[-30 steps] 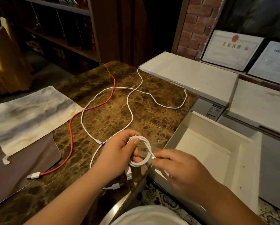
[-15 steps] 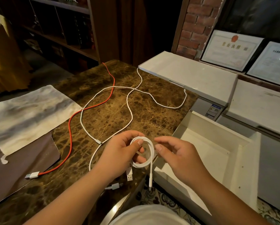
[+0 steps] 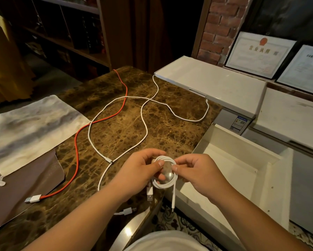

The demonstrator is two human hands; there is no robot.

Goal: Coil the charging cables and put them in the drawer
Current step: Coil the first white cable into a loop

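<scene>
Coiled white cable [image 3: 164, 173] held above the near table edge, between both hands: left hand [image 3: 140, 172] grips the loops on their left side, thumb over the top; right hand [image 3: 200, 172] pinches the right side of the coil between thumb and forefinger. Two ends hang loose below: USB plug [image 3: 149, 194] at left, a thinner tail [image 3: 173, 198] at right. Judgement: this cable nearly wound, not yet stowed. Open white drawer [image 3: 271, 192] just to the right holds no cable that can be seen. Still uncoiled on the marbled tabletop [image 3: 115, 134]: red cable [image 3: 76, 142] and at least one long white cable [image 3: 143, 113], crossing each other. Framed certificates [image 3: 259, 54] lean against the wall beyond; printed characters too blurred to read. Blue-white sticker [image 3: 238, 124] on a white cabinet, illegible.
</scene>
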